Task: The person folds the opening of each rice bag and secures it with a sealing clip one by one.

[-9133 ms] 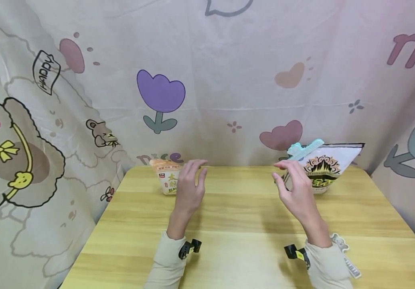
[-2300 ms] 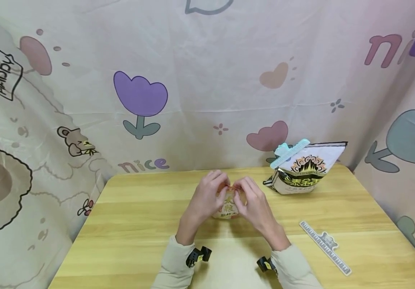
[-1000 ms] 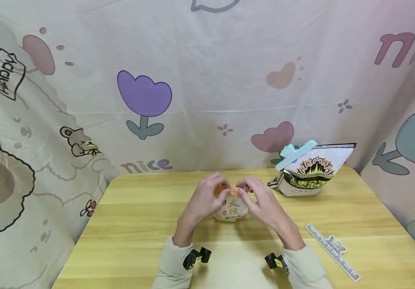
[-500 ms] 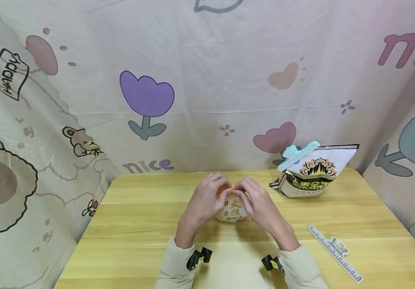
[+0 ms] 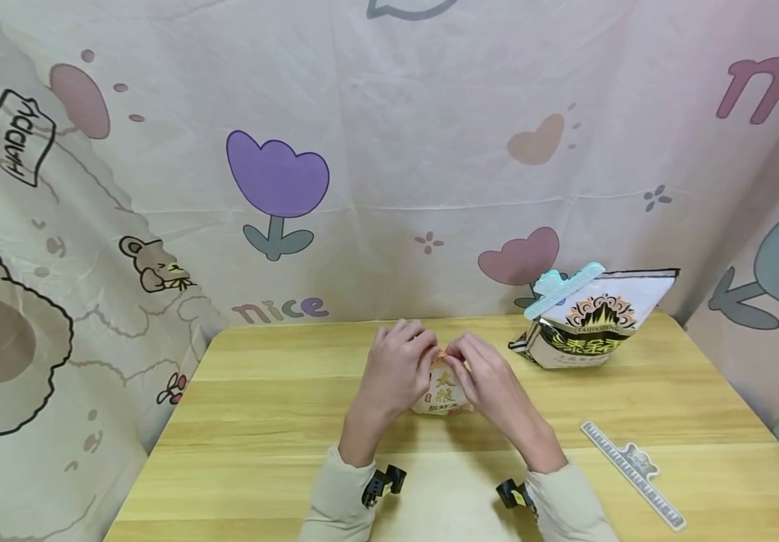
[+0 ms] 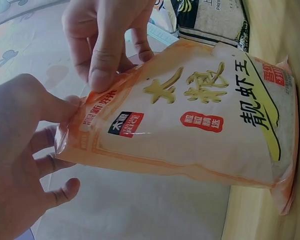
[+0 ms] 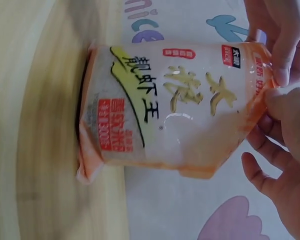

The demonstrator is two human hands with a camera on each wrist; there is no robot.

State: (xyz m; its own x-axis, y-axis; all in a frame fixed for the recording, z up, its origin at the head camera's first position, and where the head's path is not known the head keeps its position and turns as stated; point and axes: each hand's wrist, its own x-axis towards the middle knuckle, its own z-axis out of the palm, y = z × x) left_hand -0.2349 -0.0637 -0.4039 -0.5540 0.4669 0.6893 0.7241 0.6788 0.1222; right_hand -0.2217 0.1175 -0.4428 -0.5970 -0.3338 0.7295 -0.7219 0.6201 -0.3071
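Observation:
A small orange-and-white rice bag [image 5: 445, 391] stands upright mid-table, its top edge between both hands. My left hand [image 5: 394, 370] pinches the top left part; my right hand [image 5: 491, 380] pinches the top right part, fingertips close together. In the left wrist view, the thumb of the left hand [image 6: 20, 145] presses the bag's top corner, other fingers behind it, while the right hand [image 6: 107, 42] grips the slanting edge. The right wrist view shows the bag's printed front [image 7: 175, 100] and a slanted, folded-looking upper corner.
A larger white-and-black rice bag [image 5: 582, 331] stands at the back right, a teal sealing clip [image 5: 564, 292] across its upper left corner. A grey ruler-like sealing clip [image 5: 633, 474] lies on the wooden table [image 5: 260, 436] at the front right. A printed curtain [image 5: 375, 150] hangs behind.
Nine seconds ago the small bag stood at the back left, the hands apart. Since then it has come to the middle, pinched by both hands. Lately the left hand has shifted slightly rightward.

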